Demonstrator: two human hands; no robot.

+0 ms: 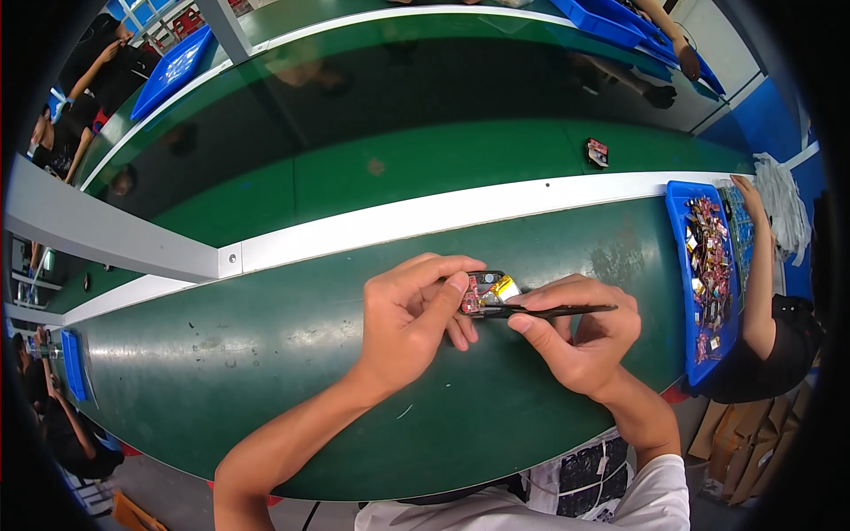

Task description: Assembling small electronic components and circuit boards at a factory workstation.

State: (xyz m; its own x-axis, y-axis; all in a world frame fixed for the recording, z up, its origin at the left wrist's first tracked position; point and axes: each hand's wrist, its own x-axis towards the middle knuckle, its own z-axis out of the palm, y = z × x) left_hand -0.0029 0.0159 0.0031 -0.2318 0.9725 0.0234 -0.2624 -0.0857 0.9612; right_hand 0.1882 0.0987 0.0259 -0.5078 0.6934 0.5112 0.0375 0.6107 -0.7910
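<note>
My left hand (409, 314) grips a small electronic part (487, 292), a red circuit board with a yellow-wrapped flat battery, just above the green bench. My right hand (580, 334) holds black tweezers (558, 310) like a pen. Their tips touch the lower edge of the part. Both hands meet over the near side of the bench.
A white rail (443, 217) divides the green bench (266, 354) from a green conveyor belt carrying one small part (598, 152). A blue tray (704, 265) full of several similar parts lies at right, where another person's arm (760, 265) reaches. Blue bins (173, 71) stand at the far left.
</note>
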